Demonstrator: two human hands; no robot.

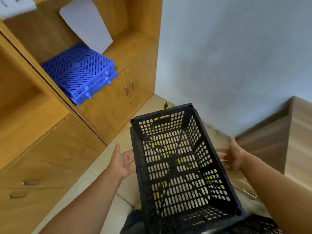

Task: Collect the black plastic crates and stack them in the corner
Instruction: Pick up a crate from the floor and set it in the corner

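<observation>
A black perforated plastic crate (pixel 179 159) sits upright in front of me, its open top facing up, and it seems to rest on another black crate (pixel 256 227) whose rim shows at the bottom right. My left hand (pixel 122 162) is open beside the crate's left wall, fingers spread, at or just off the wall. My right hand (pixel 232 156) is open beside the right wall, a small gap between it and the rim. Neither hand grips the crate. Yellow and black floor tape shows through the crate's holes.
A wooden cabinet (pixel 104 105) with doors and an open shelf runs along the left; blue plastic grid panels (pixel 79 71) lie stacked on the shelf. A grey wall (pixel 236 61) meets the cabinet at the corner ahead. A wooden unit (pixel 297 141) stands at the right. The floor (pixel 116 191) is tiled.
</observation>
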